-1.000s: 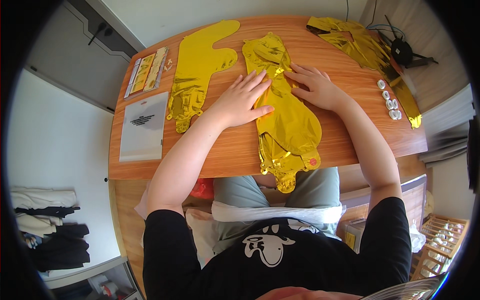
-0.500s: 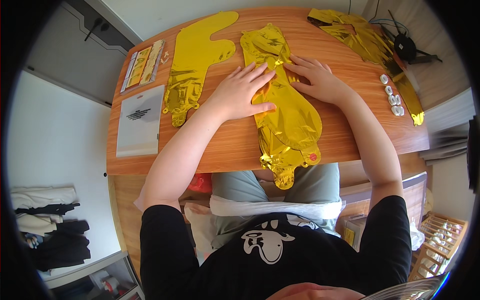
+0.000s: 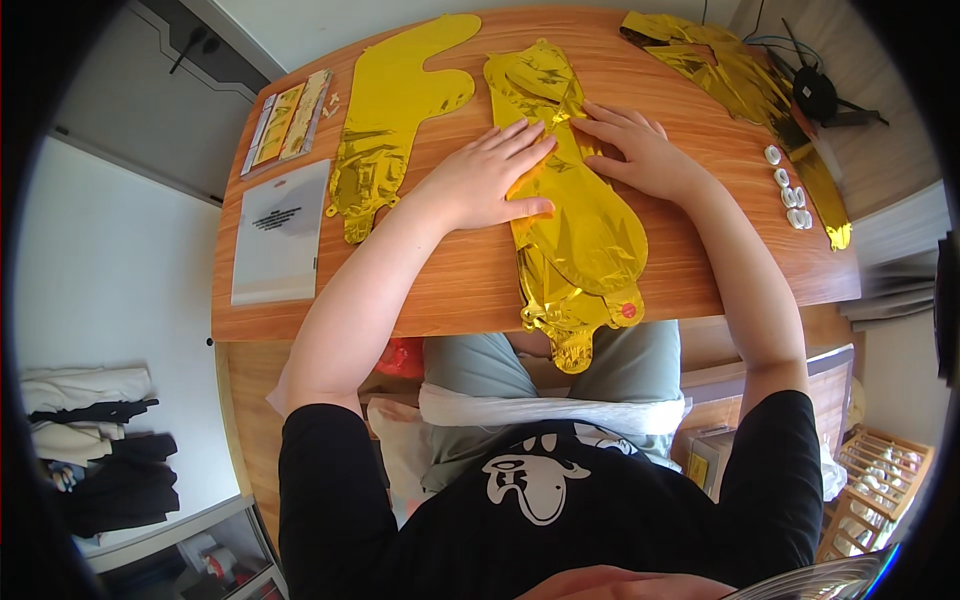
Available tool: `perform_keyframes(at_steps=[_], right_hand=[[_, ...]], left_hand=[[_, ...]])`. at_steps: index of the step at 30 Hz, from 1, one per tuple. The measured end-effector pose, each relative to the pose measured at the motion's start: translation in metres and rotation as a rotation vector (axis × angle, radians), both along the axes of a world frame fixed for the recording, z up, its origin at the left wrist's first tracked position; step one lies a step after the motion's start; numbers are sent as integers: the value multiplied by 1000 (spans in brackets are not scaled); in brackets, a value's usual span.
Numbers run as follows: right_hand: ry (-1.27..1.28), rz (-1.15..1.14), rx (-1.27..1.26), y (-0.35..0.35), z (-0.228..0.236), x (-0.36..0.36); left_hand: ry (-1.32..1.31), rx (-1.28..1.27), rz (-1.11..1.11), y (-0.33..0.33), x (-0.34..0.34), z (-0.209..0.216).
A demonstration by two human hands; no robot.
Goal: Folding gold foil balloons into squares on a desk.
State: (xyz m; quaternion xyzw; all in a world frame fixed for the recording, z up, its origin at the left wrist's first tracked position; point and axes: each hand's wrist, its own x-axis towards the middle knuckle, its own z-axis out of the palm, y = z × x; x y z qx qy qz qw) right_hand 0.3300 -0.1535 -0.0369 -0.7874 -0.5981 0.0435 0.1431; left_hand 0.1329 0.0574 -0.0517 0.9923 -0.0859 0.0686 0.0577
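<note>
Gold foil makes up the uninflated balloon [image 3: 590,230] lying lengthwise at the middle of the bench [image 3: 690,280], its tabbed lower end jutting past the near edge and a round red mark near its lower right corner. On its left side rests the left hand [image 3: 483,183], fingers and thumb reaching onto the foil; at its right edge lies the right hand [image 3: 645,160], fingertips touching the film. Each grip is slack, fingers stretched and spread apart. Left of the hands lies a flat gold balloon with a curved outline [image 3: 390,110], near a clear plastic sleeve [image 3: 278,245] and a printed packet [image 3: 285,120]. On the right, a crumpled gold foil piece [image 3: 740,90] lies beside small white rolls [image 3: 783,177] and a black device with antennas [image 3: 815,93].
</note>
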Motion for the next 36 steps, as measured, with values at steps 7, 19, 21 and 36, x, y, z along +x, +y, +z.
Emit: perform_keyframes(at_steps=[7,19,21,36], right_hand=[[53,0,106,2,1,3],[-56,689,395,5,15,-84],[-65,700,378,6,10,-85],[-41,706,299,3,-1,-89]], left_hand=[[-22,37,6,1,1,-3],[-14,37,-4,5,0,-6],[-16,39,4,5,1,-8],[-15,-48,-4,10,4,-11]])
